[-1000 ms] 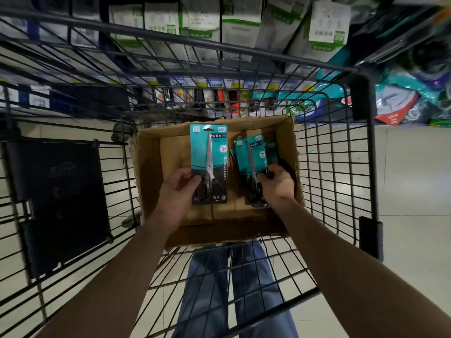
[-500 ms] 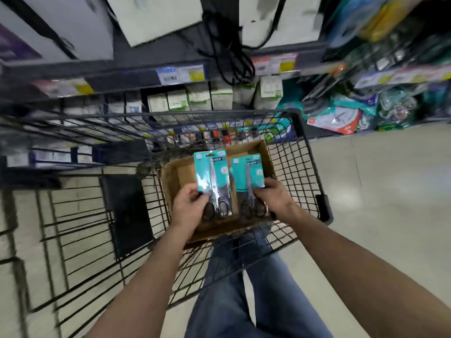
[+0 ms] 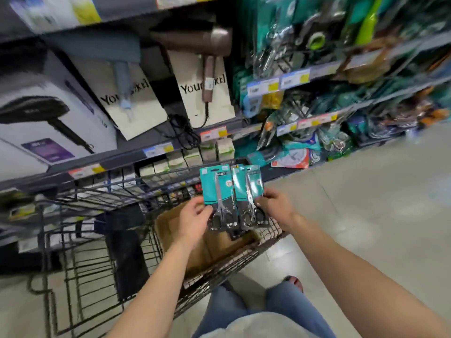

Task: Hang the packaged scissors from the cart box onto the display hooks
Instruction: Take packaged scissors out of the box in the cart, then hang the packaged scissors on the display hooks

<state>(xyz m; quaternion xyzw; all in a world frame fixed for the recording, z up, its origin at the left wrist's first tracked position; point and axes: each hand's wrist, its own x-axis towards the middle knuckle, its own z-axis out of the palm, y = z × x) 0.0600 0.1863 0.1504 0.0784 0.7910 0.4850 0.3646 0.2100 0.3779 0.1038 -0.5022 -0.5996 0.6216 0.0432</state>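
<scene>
- While the wire cart [image 3: 80, 230] fills the lower left, its cardboard box [image 3: 170, 223] sits open under the hands.
- Left hand [image 3: 192, 220] pinches one teal scissors pack [image 3: 218, 196] by its lower edge, held upright above the box.
- Right hand [image 3: 275, 206] grips a second scissors pack [image 3: 249, 191], which touches the first.
- Blurred display hooks [image 3: 292, 111] of packaged goods hang on the shelving at upper right.

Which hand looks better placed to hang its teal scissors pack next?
Probably the right hand: its teal scissors pack sits nearer the hanging goods on the right-side display racks than the left hand.
</scene>
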